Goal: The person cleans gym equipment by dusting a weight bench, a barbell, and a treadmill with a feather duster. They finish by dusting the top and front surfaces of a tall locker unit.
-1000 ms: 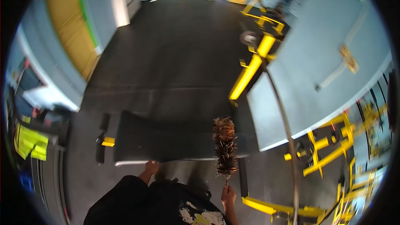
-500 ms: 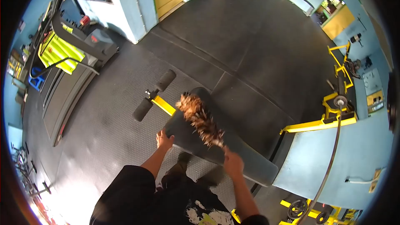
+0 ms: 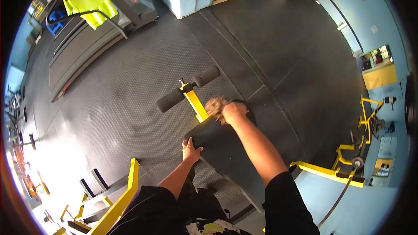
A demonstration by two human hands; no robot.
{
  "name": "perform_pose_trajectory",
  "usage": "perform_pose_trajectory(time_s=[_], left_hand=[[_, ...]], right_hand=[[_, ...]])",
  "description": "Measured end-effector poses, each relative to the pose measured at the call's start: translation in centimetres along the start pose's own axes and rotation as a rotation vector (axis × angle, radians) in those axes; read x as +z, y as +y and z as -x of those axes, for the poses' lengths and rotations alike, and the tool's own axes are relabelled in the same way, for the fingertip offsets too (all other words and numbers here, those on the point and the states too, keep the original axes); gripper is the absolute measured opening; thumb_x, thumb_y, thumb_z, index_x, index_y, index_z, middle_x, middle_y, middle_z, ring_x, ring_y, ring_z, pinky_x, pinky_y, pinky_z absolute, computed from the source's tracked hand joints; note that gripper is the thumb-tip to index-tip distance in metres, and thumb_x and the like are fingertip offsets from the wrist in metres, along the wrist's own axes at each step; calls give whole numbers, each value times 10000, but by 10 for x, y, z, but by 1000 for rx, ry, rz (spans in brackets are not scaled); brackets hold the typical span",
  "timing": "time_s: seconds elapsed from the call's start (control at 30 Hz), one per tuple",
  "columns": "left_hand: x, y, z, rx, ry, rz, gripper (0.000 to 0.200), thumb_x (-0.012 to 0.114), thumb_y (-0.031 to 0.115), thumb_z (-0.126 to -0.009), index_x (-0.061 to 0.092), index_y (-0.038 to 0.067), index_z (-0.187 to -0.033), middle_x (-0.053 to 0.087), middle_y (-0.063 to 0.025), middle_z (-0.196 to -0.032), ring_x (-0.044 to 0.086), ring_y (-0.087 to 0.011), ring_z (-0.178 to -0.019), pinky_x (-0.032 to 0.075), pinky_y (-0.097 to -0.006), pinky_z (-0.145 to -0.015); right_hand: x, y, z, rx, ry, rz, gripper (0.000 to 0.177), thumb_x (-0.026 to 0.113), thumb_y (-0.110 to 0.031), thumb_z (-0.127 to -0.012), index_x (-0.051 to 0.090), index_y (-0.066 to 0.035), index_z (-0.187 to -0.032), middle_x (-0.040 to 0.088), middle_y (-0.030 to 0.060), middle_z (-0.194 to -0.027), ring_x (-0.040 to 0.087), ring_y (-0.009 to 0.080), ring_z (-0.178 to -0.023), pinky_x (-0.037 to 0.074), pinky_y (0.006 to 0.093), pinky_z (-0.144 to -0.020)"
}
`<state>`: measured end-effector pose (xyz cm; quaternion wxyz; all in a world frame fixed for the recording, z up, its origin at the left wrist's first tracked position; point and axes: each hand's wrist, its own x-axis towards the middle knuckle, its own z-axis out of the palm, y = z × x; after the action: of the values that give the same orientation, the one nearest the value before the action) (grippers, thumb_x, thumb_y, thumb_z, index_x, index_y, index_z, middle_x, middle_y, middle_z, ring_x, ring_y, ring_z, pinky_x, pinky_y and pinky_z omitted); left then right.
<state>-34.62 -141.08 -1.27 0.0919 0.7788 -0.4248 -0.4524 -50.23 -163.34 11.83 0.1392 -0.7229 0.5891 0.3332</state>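
Note:
A weight bench with a long dark pad [image 3: 230,156] lies in front of me, its yellow bar [image 3: 195,102] carrying two black foam rollers [image 3: 170,100] at the far end. My right hand [image 3: 234,113] is closed around a feather duster [image 3: 215,108], whose brown feathers are blurred and lie at the far end of the pad. The duster's handle is hidden in the fist. On the pad's left edge rests my left hand [image 3: 190,150], thumb and fingers spread.
A treadmill [image 3: 87,45] with a bright yellow-green cloth [image 3: 93,11] stands at the upper left. Yellow gym frames [image 3: 117,204] are at the lower left, and a yellow rack [image 3: 326,172] with a barbell [image 3: 344,196] is at the right. Dark rubber matting [image 3: 278,43] covers the floor.
My right hand has moved with the feather duster from the pad's middle to its far end. The left hand stays on the pad's edge. The view has shifted.

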Motion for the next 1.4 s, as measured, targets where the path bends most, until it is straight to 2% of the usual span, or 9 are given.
perform_pose_trajectory(time_s=[0.23, 0.37, 0.5, 0.67, 0.83, 0.93, 1.0, 1.2, 1.4], left_hand=[[8, -11, -2, -143, 98, 154, 1291, 892, 345, -675, 3, -10, -1542, 277, -282, -1496, 335, -423, -1382, 338, -429, -1151], [-16, 6, 6, -182, -10, 363, 1339, 892, 280, -688, -107, -14, -1529, 332, -285, -1482, 347, -423, -1380, 316, -438, -1163], [-13, -2, -1, -100, -37, 231, 1288, 880, 317, -704, -44, 5, -1545, 311, -252, -1517, 335, -401, -1398, 310, -435, -1167], [-5, -15, -8, -55, -78, -22, 1121, 852, 365, -738, 157, 32, -1552, 321, -222, -1524, 357, -361, -1398, 329, -427, -1156], [-27, -35, -24, -422, -510, 670, 861, 765, 388, -840, 325, 65, -1505, 407, -204, -1467, 418, -333, -1356, 409, -444, -1078], [6, -65, -36, -194, -169, 315, 648, 688, 404, -907, 459, 76, -1417, 521, -188, -1380, 464, -332, -1306, 400, -441, -1057], [4, -54, -32, 36, 95, 47, 600, 656, 418, -928, 487, 86, -1398, 539, -183, -1364, 466, -324, -1299, 387, -434, -1065], [-21, 18, -33, -381, -97, 909, 759, 306, 636, -986, 389, 83, -1500, 314, -103, -1587, 274, -253, -1454, 108, -383, -1201], [7, 29, -27, 398, -38, 158, 475, 440, 422, -1012, 587, 16, -1209, 546, -147, -1227, 501, -293, -1176, 363, -394, -1046]], right_hand=[[-27, -85, 60, -331, -145, -16, 314, 582, -137, -822, 717, -59, -1094, 709, 145, -1133, 689, 336, -1044, 562, 495, -882], [14, -17, 65, 131, 27, -249, 319, 555, -138, -843, 701, -61, -1116, 715, 176, -1060, 693, 353, -1003, 566, 495, -818], [139, 40, 99, 484, 297, -595, 379, 503, -173, -949, 595, -163, -1316, 711, 162, -1008, 675, 365, -958, 545, 481, -780], [264, -39, 171, 128, 540, -799, 351, 487, -226, -997, 577, -128, -1321, 669, 220, -924, 647, 421, -852, 512, 527, -713], [319, -96, 213, 504, 593, -1116, 283, 499, -198, -1002, 607, -47, -1216, 665, 251, -1021, 645, 426, -942, 505, 509, -778], [318, -106, 224, 892, 337, -1460, 254, 471, -207, -1015, 587, -38, -1165, 658, 232, -1063, 625, 440, -978, 488, 530, -792], [327, -116, 231, 612, 160, -1389, 250, 441, -201, -1023, 560, -21, -1151, 650, 219, -1082, 613, 436, -1014, 481, 515, -813], [407, -170, 226, 611, 344, -1428, 256, 404, -217, -1039, 499, -10, -1157, 623, 275, -1025, 597, 497, -947, 451, 574, -765], [380, -184, 219, 951, 302, -1731, 283, 417, -303, -1043, 482, -79, -1204, 614, 275, -1016, 571, 517, -964, 447, 585, -780]])
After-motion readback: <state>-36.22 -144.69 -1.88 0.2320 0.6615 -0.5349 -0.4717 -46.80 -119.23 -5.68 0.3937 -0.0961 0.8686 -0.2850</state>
